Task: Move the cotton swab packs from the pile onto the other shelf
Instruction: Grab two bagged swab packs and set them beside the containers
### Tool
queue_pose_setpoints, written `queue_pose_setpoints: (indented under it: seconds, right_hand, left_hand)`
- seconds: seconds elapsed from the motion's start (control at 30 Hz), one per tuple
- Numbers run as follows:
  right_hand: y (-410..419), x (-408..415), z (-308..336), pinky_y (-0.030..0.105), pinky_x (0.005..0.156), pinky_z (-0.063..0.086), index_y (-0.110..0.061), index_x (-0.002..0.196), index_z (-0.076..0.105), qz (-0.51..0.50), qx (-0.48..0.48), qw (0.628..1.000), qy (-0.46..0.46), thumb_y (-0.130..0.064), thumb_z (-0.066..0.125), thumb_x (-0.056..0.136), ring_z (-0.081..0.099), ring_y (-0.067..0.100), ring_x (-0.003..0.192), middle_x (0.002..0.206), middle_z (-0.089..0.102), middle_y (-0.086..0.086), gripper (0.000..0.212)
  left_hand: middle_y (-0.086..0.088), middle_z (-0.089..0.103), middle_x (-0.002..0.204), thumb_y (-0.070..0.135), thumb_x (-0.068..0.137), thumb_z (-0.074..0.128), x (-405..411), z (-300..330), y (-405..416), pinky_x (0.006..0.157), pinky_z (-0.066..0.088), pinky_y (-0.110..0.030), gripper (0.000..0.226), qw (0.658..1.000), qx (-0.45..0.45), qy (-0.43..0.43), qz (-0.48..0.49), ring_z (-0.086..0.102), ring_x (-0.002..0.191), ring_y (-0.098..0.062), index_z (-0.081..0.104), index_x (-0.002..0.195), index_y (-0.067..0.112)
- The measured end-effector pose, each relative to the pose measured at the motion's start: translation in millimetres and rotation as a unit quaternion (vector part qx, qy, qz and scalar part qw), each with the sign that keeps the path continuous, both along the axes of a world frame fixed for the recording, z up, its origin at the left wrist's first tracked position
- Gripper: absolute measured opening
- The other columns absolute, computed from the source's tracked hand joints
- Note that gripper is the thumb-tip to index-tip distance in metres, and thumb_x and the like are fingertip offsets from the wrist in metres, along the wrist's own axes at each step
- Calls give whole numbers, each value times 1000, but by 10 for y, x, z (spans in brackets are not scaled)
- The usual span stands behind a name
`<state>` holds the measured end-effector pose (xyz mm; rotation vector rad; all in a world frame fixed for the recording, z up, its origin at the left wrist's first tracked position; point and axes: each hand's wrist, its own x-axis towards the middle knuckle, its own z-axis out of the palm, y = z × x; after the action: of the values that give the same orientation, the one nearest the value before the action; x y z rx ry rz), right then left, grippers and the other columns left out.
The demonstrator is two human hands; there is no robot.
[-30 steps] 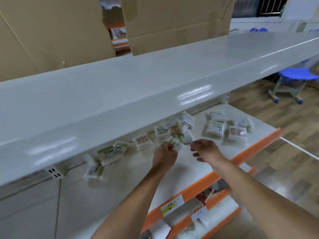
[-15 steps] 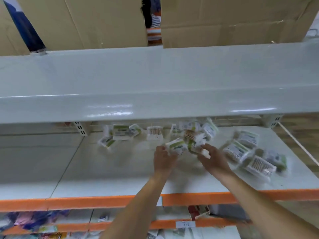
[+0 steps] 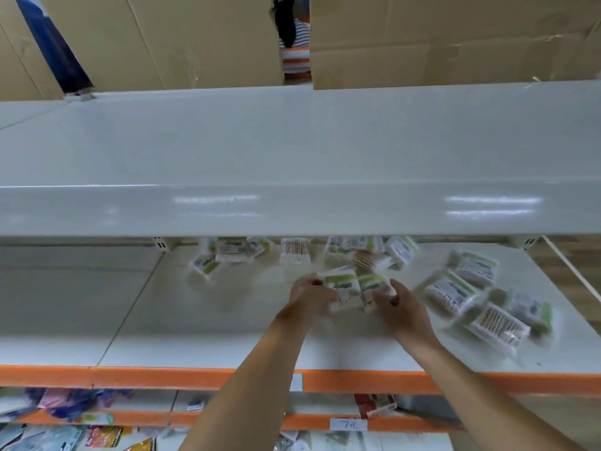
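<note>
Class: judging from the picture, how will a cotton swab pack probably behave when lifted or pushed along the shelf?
The cotton swab pack probably feels light. Its glossy clear wrap looks slippery, so it may slide on the smooth shelf. Lying flat, it seems unlikely to roll.

We've got both hands down on the white shelf (image 3: 195, 327) with the orange front edge. Our left hand (image 3: 310, 296) grips one cotton swab pack (image 3: 341, 286), our right hand (image 3: 403, 307) is closed round a second pack (image 3: 374, 284) right beside it. More packs (image 3: 468, 297) lie scattered right and behind, under the upper shelf (image 3: 292, 151). Pretty blurry though.
</note>
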<state>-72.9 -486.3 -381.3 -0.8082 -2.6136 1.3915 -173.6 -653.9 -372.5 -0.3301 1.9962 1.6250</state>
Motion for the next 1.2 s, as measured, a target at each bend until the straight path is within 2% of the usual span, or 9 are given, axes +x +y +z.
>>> queue_pose_setpoints:
  seconds: [0.1, 0.2, 0.43, 0.57, 0.67, 0.73, 0.83, 1.0, 1.2]
  right_hand:
    - [54, -20, -64, 28, 60, 46, -18, 142, 50, -50, -22, 998, -24, -42, 60, 95, 61, 11, 79, 104, 66, 2, 55]
    - [146, -50, -102, 34, 66, 53, -18, 116, 64, -95, -110, 989, -18, -37, 77, 84, 68, 24, 83, 97, 71, 8, 40]
    - [232, -7, -129, 35, 61, 43, -10, 93, 58, -75, -204, 976, -19, -14, 88, 68, 52, 22, 71, 83, 56, 7, 39]
    - [279, 24, -89, 41, 72, 52, -17, 108, 59, -56, -227, 972, -16, -5, 86, 69, 62, 28, 86, 101, 64, 11, 49]
    - [253, 17, -62, 40, 77, 53, -21, 113, 62, -4, -211, 976, -46, -6, 84, 68, 66, 30, 96, 103, 69, 10, 52]
    - [232, 16, -54, 37, 70, 48, -12, 99, 72, 38, -176, 982, -63, -13, 80, 68, 66, 23, 86, 92, 73, 4, 32]
    - [221, 31, -50, 35, 66, 37, 3, 96, 67, 64, -150, 984, -73, -17, 74, 74, 55, 20, 74, 81, 65, 11, 31]
    - [204, 24, 67, 32, 66, 47, -17, 96, 75, 109, -142, 981, -75, -14, 80, 74, 69, 32, 87, 89, 77, 8, 22]
    - [-140, -163, 229, 19, 48, 37, -14, 103, 66, 168, -151, 973, -41, -8, 81, 76, 59, 14, 68, 95, 73, 8, 32]
  left_hand:
    - [-15, 73, 95, 0, 72, 80, -17, 8, -38, 50, 53, -23, 17, 999, 1, 5, -34, 70, 70, -22, 73, 86, 7]
    - [-17, 74, 99, 0, 74, 76, -11, -16, -79, 55, 53, -26, 19, 997, 5, 19, -76, 69, 75, -25, 72, 87, 14]
    - [-19, 68, 110, -2, 76, 78, 127, -92, -227, 57, 57, -29, 40, 993, 58, 68, -82, 70, 85, -24, 60, 112, 3]
    - [-18, 67, 114, 3, 79, 77, 205, -113, -294, 66, 58, -30, 42, 991, 56, 88, -89, 70, 95, -29, 57, 116, 8]
    - [-16, 68, 106, 6, 78, 79, 253, -142, -315, 68, 53, -29, 40, 991, 63, 93, -79, 66, 89, -24, 60, 113, 10]
    - [-6, 68, 97, 10, 77, 81, 306, -155, -329, 70, 50, -26, 39, 991, 56, 100, -68, 64, 85, -18, 64, 112, 12]
    - [-4, 70, 94, 10, 77, 79, 390, -125, -388, 75, 50, -29, 32, 992, 71, 95, -52, 64, 83, -18, 68, 108, 13]
    - [2, 75, 92, 6, 81, 75, 449, -3, -694, 65, 48, -22, 26, 989, 102, 103, -39, 66, 78, -13, 68, 104, 18]
    - [-6, 73, 92, 0, 83, 73, 527, 72, -1203, 60, 37, -23, 23, 982, 145, 112, 50, 57, 75, -19, 67, 104, 9]
